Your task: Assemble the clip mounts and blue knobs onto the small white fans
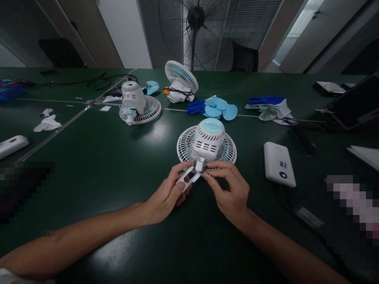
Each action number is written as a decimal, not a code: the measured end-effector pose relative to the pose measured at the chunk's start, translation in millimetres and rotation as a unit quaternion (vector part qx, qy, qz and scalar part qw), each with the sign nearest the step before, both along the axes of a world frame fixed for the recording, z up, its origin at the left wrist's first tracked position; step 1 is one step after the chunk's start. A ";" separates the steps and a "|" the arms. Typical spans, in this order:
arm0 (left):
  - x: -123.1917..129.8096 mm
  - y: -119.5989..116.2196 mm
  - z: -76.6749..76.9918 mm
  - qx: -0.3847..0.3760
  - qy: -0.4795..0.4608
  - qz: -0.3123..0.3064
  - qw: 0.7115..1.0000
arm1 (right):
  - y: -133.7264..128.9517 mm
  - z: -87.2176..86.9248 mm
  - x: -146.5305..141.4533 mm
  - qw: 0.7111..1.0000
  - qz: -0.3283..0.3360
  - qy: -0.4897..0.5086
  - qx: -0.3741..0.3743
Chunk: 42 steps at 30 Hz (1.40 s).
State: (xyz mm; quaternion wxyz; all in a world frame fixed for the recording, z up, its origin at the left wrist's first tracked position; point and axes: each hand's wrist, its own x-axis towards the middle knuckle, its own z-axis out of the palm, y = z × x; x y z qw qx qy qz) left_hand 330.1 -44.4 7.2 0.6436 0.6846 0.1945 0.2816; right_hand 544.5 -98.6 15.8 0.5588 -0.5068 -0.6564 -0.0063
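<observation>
A small white fan (207, 142) with a light-blue cap lies face down on the dark green table (97, 165), its round grille flat on the surface. A white clip bracket (187, 178) sticks out from its motor housing toward me. My left hand (166, 195) grips this bracket between thumb and fingers. My right hand (229, 187) pinches the joint where the bracket meets the housing, its fingertips closed on it.
Two more white fans (139, 103) (180, 81) lie further back. Loose light-blue fan blades (220, 108), blue gloves (266, 100), a white power bank (279, 163) marked 18, cables, paper scraps and a tablet (355, 102) lie around. A large standing fan (195, 23) is behind the table.
</observation>
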 end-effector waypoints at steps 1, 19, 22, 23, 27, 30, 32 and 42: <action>-0.5 1.0 -0.9 0.002 0.002 0.005 1.000 | 0.3 -0.4 0.6 0.999 -0.033 -0.007 0.012; 4.8 5.8 6.9 -0.101 0.045 0.040 0.993 | 3.0 0.3 -2.0 0.998 0.014 0.003 -0.054; 7.5 9.3 6.8 -0.107 0.050 0.036 0.992 | 3.6 -1.0 -1.0 0.999 0.015 -0.014 -0.045; 8.3 10.1 6.5 -0.106 0.047 0.032 0.993 | 3.7 -1.2 -0.7 0.999 0.006 -0.023 -0.040; 8.9 10.9 5.6 -0.076 0.020 -0.005 0.997 | 2.3 -0.3 -0.5 0.996 -0.043 -0.077 -0.020; 7.1 9.8 5.5 -0.048 0.017 -0.020 0.999 | 0.3 0.5 -2.0 0.997 -0.020 -0.064 -0.030; 6.0 9.2 5.5 -0.034 0.024 -0.021 0.999 | -0.4 0.2 -3.3 0.998 0.002 -0.040 -0.041; 6.6 9.1 4.5 -0.029 0.054 -0.062 0.996 | 0.6 -0.3 2.3 0.998 0.016 0.037 -0.049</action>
